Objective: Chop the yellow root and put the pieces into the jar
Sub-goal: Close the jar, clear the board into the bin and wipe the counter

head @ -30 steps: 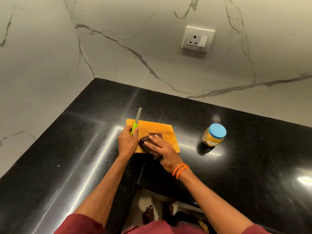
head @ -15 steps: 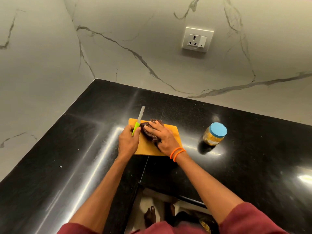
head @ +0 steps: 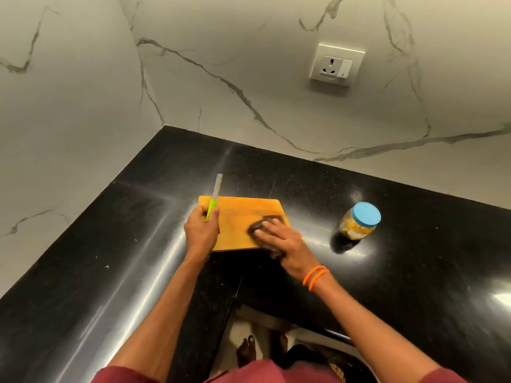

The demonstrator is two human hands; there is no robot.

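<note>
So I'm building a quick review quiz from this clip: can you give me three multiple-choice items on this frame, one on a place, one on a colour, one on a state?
1. Where does the jar stand?
A. On the cutting board
B. On the black counter, right of the board
C. In the person's right hand

2. What colour is the jar's lid?
A. Red
B. Green
C. Blue

3. What is the left hand doing?
A. Gripping the knife by its green handle
B. Lying flat on the counter
C. Holding the jar

Answers:
1 B: the jar sits apart from the cutting board, on the counter to its right.
2 C: the closed lid is light blue.
3 A: its fingers curl round the handle, blade pointing away, while the right hand presses a dark cloth on the board.
</note>
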